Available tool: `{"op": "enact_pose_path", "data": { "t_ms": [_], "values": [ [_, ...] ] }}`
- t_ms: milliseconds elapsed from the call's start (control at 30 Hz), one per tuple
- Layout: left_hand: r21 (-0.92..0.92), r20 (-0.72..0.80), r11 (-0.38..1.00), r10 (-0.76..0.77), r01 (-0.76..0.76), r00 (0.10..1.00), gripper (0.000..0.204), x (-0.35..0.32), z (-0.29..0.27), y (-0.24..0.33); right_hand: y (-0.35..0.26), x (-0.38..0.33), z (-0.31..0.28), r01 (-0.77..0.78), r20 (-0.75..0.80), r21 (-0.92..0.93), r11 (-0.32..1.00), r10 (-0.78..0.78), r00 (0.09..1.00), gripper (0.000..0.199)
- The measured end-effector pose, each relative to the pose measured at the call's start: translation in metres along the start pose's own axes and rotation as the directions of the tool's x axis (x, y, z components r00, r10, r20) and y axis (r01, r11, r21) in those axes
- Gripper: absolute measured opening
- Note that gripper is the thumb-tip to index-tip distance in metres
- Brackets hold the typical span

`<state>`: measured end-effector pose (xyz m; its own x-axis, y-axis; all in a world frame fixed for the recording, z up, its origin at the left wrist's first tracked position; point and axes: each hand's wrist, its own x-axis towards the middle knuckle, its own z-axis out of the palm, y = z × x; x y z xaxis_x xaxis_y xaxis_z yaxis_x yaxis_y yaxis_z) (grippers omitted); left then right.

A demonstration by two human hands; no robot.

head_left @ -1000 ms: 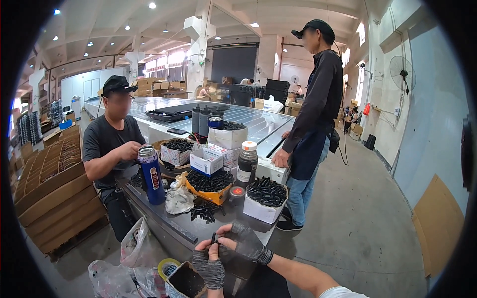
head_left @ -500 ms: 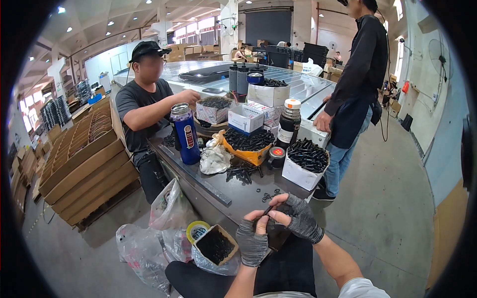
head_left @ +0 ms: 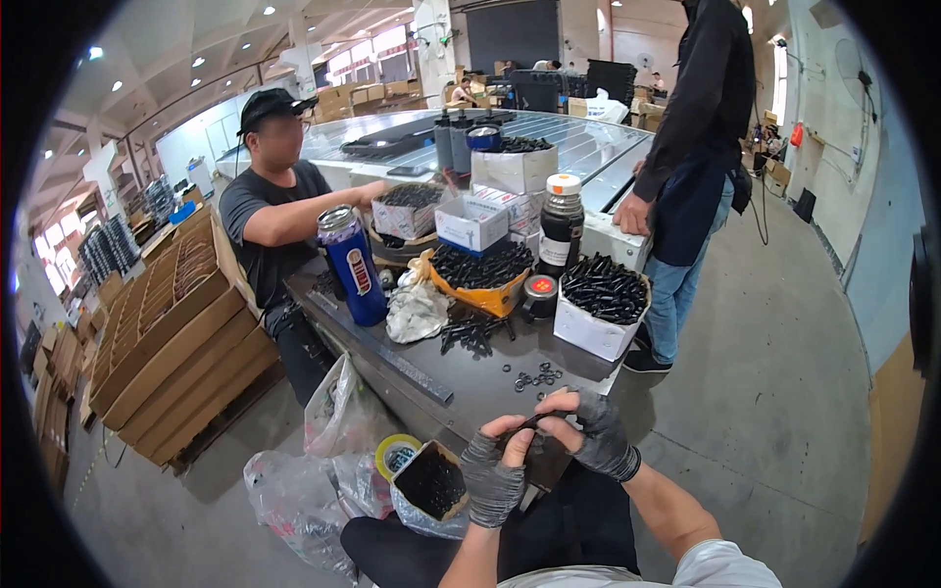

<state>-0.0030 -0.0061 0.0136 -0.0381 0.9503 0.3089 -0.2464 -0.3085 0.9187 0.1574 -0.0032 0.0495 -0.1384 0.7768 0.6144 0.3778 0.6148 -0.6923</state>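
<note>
Grey-gloved left hand (head_left: 492, 477) and right hand (head_left: 593, 434) both pinch one small black part (head_left: 532, 422) at the table's (head_left: 431, 377) near edge, by loose black rings (head_left: 537, 375).

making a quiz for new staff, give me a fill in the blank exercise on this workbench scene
1. Both hands, left hand and right hand, wear grey fingerless ____.
2. The tall metal can standing on the dark workbench is ____ in colour.
3. The white cardboard box is filled with small ____ parts.

Missing words: gloves; blue; black
</note>
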Motion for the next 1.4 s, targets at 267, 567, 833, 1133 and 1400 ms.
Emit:
{"op": "enact_pose_path", "data": {
  "t_ms": [267,567,833,1133,1400],
  "values": [
    [0.084,-0.018,0.958,0.278,-0.276,0.96,0.014,-0.011,-0.003,-0.029,0.03,-0.007,0.012,-0.273,-0.212,0.149,0.95,0.301,0.93,0.013],
    [0.234,0.177,0.837,0.463,-0.494,0.869,0.023,-0.011,-0.005,-0.03,0.039,-0.003,0.014,-0.054,-0.241,-0.211,0.976,0.002,0.97,0.012],
    [0.012,0.072,0.922,0.386,-0.388,0.92,0.024,-0.014,-0.016,-0.042,0.032,-0.008,0.033,-0.107,-0.274,-0.309,0.945,0.019,0.962,0.009],
    [-0.207,-0.033,0.973,0.094,-0.099,0.995,0.019,-0.022,-0.026,-0.027,0.031,-0.007,0.039,-0.09,-0.183,-0.356,0.93,0.025,0.983,0.007],
    [-0.241,-0.06,0.965,-0.126,0.108,0.99,0.018,-0.053,-0.06,-0.023,0.031,-0.007,0.03,-0.11,-0.237,-0.348,0.931,0.026,0.971,0.008]
  ]
}}
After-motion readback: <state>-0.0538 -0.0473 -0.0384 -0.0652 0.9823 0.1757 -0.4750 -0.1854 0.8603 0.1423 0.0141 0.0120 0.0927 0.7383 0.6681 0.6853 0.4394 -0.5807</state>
